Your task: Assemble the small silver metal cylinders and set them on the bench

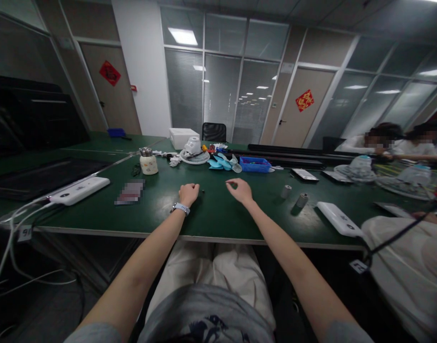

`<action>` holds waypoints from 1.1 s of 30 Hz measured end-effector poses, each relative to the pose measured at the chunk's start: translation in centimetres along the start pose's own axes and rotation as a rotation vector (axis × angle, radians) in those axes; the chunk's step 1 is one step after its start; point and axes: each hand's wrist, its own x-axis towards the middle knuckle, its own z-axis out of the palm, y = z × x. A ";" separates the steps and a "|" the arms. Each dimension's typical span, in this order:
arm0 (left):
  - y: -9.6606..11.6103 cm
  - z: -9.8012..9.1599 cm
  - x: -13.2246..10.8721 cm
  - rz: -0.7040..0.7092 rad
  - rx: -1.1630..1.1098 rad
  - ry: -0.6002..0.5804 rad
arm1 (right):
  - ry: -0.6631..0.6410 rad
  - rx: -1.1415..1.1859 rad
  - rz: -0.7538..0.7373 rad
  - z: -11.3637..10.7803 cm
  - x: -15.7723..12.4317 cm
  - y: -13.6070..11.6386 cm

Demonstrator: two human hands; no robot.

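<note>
Green table is spanning the view; white fan is sitting beyond the hands, blue tray farther R. L hand is curling into a loose fist; can't tell if it's gripping anything. R hand is bending half-open, thumb & index tips close tog.; can't tell re: contents either. Tiny dark piece is lying on the table btwn both hands, just R of L hand, so L is nearer; long axis too small to tell.
</note>
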 end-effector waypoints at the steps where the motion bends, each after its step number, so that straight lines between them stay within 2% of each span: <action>1: 0.0 0.0 0.0 0.001 -0.002 0.005 | -0.129 0.013 -0.012 1.9 -0.1 -0.6; 3: 0.0 0.0 0.0 0.005 -0.007 0.012 | -0.296 -0.035 0.019 5.4 -0.2 -1.4; 5: 0.0 0.0 -0.1 0.010 -0.006 0.018 | -0.383 -0.105 0.055 8.3 -0.2 -1.9; 7: 0.1 0.0 -0.1 0.016 0.000 0.017 | -0.432 -0.181 0.069 10.2 -0.1 -2.5; 10: 0.1 0.0 -0.1 0.016 0.004 0.021 | -0.433 -0.292 0.085 11.6 -0.1 -3.5; 13: 0.0 0.1 0.0 0.006 -0.039 0.040 | -0.434 -0.368 0.065 11.3 -0.1 -4.0; 16: -0.1 0.2 0.2 -0.008 -0.131 0.058 | -0.354 -0.446 -0.016 7.9 0.4 -3.0; 18: -0.2 0.4 0.3 -0.017 -0.184 0.066 | -0.214 -0.546 -0.079 3.8 0.9 -1.3; 20: -0.4 0.6 0.4 -0.023 -0.221 0.071 | -0.030 -0.681 -0.089 -1.2 1.5 0.9; 23: -0.5 0.8 0.5 -0.029 -0.249 0.078 | 0.253 -0.850 0.041 -8.3 1.9 4.6; 25: -0.6 0.9 0.6 -0.030 -0.253 0.081 | 0.384 -0.908 0.154 -11.6 1.7 6.6; 28: -0.7 1.0 0.6 -0.031 -0.246 0.081 | 0.479 -0.955 0.322 -13.9 1.2 8.4; 33: -0.7 0.8 0.5 -0.017 -0.239 0.070 | 0.471 -0.983 0.473 -14.0 1.0 9.1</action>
